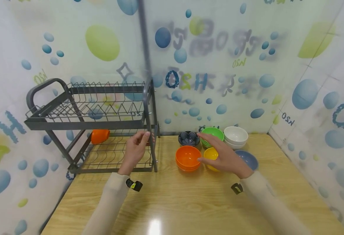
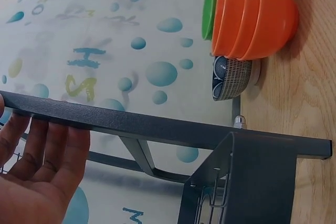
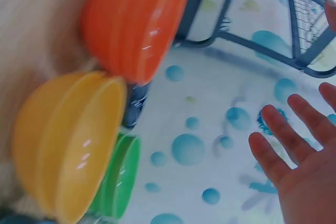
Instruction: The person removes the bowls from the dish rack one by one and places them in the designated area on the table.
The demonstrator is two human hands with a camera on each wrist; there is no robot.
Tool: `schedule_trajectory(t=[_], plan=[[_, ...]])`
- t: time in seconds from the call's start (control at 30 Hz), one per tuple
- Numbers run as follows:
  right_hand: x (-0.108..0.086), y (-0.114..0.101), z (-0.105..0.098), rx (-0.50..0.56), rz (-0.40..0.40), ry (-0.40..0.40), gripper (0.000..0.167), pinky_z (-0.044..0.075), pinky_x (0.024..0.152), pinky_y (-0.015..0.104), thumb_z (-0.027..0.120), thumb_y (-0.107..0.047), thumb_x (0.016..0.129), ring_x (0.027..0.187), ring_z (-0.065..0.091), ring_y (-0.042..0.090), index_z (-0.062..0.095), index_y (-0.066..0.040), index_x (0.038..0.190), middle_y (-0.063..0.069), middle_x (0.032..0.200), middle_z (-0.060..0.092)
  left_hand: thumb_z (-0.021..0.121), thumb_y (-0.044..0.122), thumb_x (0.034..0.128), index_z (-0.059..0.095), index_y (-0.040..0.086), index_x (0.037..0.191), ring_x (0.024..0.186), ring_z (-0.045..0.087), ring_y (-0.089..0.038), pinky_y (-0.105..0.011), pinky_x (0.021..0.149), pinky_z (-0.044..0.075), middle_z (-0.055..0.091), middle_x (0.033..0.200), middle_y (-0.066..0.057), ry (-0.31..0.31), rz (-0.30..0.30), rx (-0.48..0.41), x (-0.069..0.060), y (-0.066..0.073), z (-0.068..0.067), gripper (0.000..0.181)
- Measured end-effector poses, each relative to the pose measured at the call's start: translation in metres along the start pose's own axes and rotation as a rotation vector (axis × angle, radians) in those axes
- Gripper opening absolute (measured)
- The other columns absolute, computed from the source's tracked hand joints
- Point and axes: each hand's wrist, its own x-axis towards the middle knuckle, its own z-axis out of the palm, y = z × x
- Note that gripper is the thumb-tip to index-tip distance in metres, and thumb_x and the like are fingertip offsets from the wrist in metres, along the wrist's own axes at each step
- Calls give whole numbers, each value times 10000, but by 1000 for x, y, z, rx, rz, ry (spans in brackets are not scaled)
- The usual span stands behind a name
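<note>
My left hand (image 1: 135, 148) holds the front right post of a dark two-tier dish rack (image 1: 86, 125). The left wrist view shows its fingers (image 2: 73, 150) curled behind that post (image 2: 152, 129). My right hand (image 1: 224, 156) is spread in the air above the bowls, with nothing in it. Nearest to it are a stack of orange bowls (image 1: 188, 158) and yellow bowls (image 1: 209, 154), partly hidden by the hand. In the right wrist view its fingers (image 3: 283, 135) are straight and apart from the stacked yellow bowls (image 3: 68, 140).
An orange bowl (image 1: 99, 137) lies on its side on the rack's lower tier. Behind the orange stack are a dark patterned bowl (image 1: 188, 139), green bowls (image 1: 213, 132) and white bowls (image 1: 236, 135). A blue bowl (image 1: 249, 160) sits at the right. Printed curtains (image 1: 219, 81) border the wooden table (image 1: 172, 202).
</note>
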Motion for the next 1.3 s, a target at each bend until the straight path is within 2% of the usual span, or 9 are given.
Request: schedule_trajectory(t=[0.13,0.33,0.47,0.63,0.8,0.97,1.17,1.3], plan=[[14,-10,0,44,8,15,853,376,1198,570,788,-446,895,1521,373,250,325,-330,1602,-52,1657,369,533,411,1067,698,14,1167,956,717,-139,-244,857,610,743,1070,-173,-6,-4,10,0,0,-1,441],[37,-25,4,140,-34,41,841,433,1168,512,810,-351,895,1430,483,229,350,-278,1596,-14,1616,434,541,367,1070,699,2,1156,937,731,-155,-252,848,615,733,1065,-206,-18,15,-7,1,-1,-2,407],[49,-34,9,224,-12,46,833,454,1151,489,802,-324,906,1384,514,188,334,-318,1596,-45,1613,431,555,330,1069,695,-26,1152,913,736,-126,-247,834,618,721,1062,-244,-33,32,-36,2,-2,-4,391],[62,-44,14,303,6,43,807,442,1167,500,776,-292,930,1402,513,210,324,-326,1598,-31,1625,414,554,322,1071,696,-36,1165,920,731,-89,-286,852,624,731,1072,-225,-72,30,-12,4,-1,-9,397],[76,-52,19,380,12,28,779,439,1167,511,739,-278,959,1411,513,245,305,-338,1603,-53,1633,399,575,307,1064,722,13,1160,878,736,-96,-380,846,636,744,1056,-202,-104,11,49,7,2,-18,343],[90,-61,26,465,6,3,751,425,1175,528,707,-264,985,1408,516,236,291,-364,1602,-53,1629,407,597,308,1053,724,45,1199,909,729,-209,-400,864,628,745,1080,-185,-110,3,154,9,2,-33,327],[106,-73,38,594,62,-19,678,441,1164,503,683,-293,1001,1393,527,192,334,-429,1566,-94,1585,453,578,431,1044,699,73,1288,1121,682,-341,-557,995,551,713,1250,-169,-66,-1,365,13,-2,-58,449],[116,-79,48,662,96,-19,633,435,1172,494,667,-307,1013,1396,528,231,360,-411,1557,-70,1568,478,568,545,1015,641,52,1357,1228,646,-422,-613,1008,527,626,1389,-216,-42,-58,417,17,-6,-75,604]])
